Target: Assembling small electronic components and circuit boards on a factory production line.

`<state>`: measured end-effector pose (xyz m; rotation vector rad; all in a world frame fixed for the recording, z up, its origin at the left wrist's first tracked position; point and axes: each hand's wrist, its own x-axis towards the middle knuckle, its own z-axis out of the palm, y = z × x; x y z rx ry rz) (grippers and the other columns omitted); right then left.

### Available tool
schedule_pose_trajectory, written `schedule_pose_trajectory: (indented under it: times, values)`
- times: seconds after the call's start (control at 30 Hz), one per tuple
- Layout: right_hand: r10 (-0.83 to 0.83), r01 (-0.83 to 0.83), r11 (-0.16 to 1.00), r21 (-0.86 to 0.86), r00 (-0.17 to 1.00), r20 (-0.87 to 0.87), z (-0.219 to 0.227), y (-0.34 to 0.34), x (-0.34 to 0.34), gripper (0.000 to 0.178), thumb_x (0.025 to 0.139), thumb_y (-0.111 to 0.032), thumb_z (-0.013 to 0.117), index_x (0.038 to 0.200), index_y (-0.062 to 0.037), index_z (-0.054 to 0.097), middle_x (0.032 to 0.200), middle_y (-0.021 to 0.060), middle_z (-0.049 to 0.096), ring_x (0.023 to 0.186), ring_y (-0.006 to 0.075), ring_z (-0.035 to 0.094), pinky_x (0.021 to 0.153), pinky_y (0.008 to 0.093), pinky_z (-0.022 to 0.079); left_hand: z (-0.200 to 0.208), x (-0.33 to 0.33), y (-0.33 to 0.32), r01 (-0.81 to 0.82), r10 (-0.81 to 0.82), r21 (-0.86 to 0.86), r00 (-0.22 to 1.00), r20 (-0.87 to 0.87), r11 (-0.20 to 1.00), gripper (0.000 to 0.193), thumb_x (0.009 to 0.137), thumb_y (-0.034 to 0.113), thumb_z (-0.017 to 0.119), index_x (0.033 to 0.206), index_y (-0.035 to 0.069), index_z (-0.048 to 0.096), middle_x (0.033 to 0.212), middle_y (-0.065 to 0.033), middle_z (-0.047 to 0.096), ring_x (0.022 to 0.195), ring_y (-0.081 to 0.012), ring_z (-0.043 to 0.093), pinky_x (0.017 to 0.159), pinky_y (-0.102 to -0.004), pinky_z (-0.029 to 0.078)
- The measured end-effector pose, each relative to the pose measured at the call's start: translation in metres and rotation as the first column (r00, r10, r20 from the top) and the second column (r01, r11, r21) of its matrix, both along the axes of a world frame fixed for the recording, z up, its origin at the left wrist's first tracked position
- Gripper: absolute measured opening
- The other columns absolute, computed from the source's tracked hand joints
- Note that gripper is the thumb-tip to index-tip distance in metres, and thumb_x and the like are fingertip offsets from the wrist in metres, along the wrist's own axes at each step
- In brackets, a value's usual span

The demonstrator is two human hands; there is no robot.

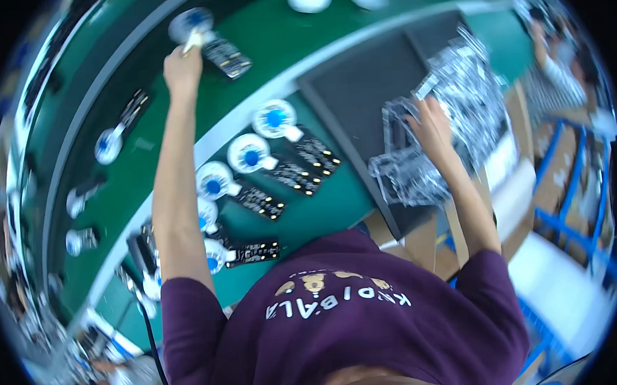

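My left hand [182, 68] reaches out over the green belt, its fingers closed on the pale tab between a white-and-blue disc [189, 22] and a black circuit board [227, 56]. My right hand [432, 126] is at a heap of clear, shiny plastic pieces [465, 82] on a dark grey board [365, 73]. Its fingers are pinched on a small clear plastic piece [426, 86], whose exact kind is blurred. Between my arms, several more white discs with blue centres [276, 118], joined to black circuit boards [318, 151], lie in a row on the green table [343, 198].
More disc-and-board units [109, 145] lie along the green belt [141, 141] at left. A pale rail [249, 105] divides belt from table. Cardboard boxes [421, 246] and a blue rack [565, 226] stand at right. Another person's striped sleeve [557, 85] shows at far right.
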<state>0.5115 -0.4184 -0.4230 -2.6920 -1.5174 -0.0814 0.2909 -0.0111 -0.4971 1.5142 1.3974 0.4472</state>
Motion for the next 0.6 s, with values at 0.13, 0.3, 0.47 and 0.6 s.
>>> schedule_pose_trajectory:
  times: [0.13, 0.3, 0.47, 0.6]
  values:
    - [0.041, -0.035, 0.996, 0.085, 0.997, -0.072, 0.018, 0.002, -0.010, 0.015, 0.076, -0.012, 0.062, 0.087, -0.0026, 0.058, 0.083, 0.0152, 0.054, 0.076, 0.0318, 0.054, 0.061, 0.0380, 0.042, 0.004, -0.087, 0.012, -0.163, 0.322, 0.757, 0.945, -0.065, 0.632, 0.060, 0.075, 0.045, 0.062, 0.106, -0.006, 0.054, 0.094, -0.0211, 0.058, 0.095, -0.0343, 0.054, 0.079, -0.0411, 0.044]
    - [-0.391, 0.326, 0.916, -0.235, 0.858, -0.332, 0.066, 0.041, -0.030, 0.020, 0.079, -0.013, 0.061, 0.098, -0.0047, 0.060, 0.095, 0.0162, 0.060, 0.081, 0.0202, 0.060, 0.059, 0.0314, 0.044, -0.040, -0.238, 0.038, -0.427, 0.632, 0.518, 0.704, -0.323, 0.741, 0.067, 0.073, 0.054, 0.060, 0.106, -0.004, 0.054, 0.091, -0.0223, 0.057, 0.089, -0.0348, 0.058, 0.077, -0.0403, 0.047]
    - [-0.105, 0.275, 0.960, 0.047, 0.511, -0.853, 0.072, 0.034, -0.038, 0.033, 0.080, -0.012, 0.062, 0.111, -0.0021, 0.056, 0.097, 0.0105, 0.063, 0.083, 0.0161, 0.062, 0.066, 0.0265, 0.048, -0.045, -0.243, 0.071, -0.585, 0.628, -0.314, 0.777, 0.050, 0.748, 0.063, 0.072, 0.051, 0.064, 0.104, -0.002, 0.055, 0.090, -0.0153, 0.058, 0.080, -0.0258, 0.062, 0.064, -0.0364, 0.052]
    - [0.014, 0.344, 0.937, 0.060, 0.133, -0.991, 0.085, 0.038, -0.061, 0.040, 0.081, -0.010, 0.060, 0.118, 0.0016, 0.049, 0.101, 0.0074, 0.062, 0.091, 0.0182, 0.061, 0.073, 0.0259, 0.049, -0.048, -0.236, 0.087, -0.593, 0.645, -0.259, 0.657, 0.391, 0.762, 0.049, 0.071, 0.036, 0.071, 0.100, 0.000, 0.055, 0.091, -0.0135, 0.057, 0.078, -0.0196, 0.061, 0.058, -0.0349, 0.053]
